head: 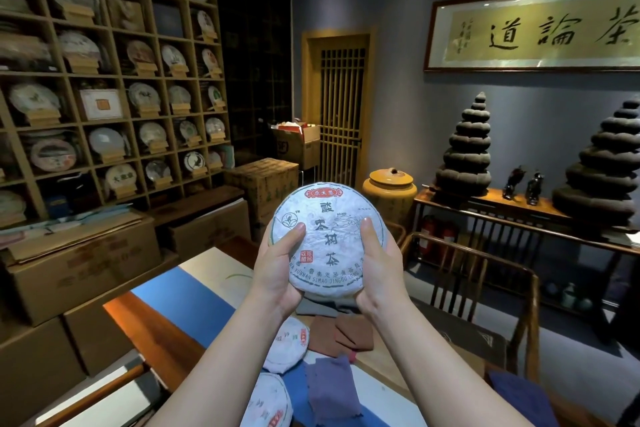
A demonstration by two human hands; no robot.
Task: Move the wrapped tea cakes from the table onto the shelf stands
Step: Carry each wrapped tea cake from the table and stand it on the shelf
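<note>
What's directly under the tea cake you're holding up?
Below the held tea cake, gripped by the left hand and right hand, the table shows brown cloths and two more wrapped cakes. The wrists cover the rest.

The wrapped tea cake (327,236) held between both hands reads 酸枣树茶 in large dark characters down its middle. A red seal by the left hand's (277,269) thumb reads 珍品收藏. Along the lower rim, between the palms, runs "YUNNAN SIMAO JINGGU". The framed scroll (540,28), up and right of the right hand (379,267), seems to read 茶論道.
</note>
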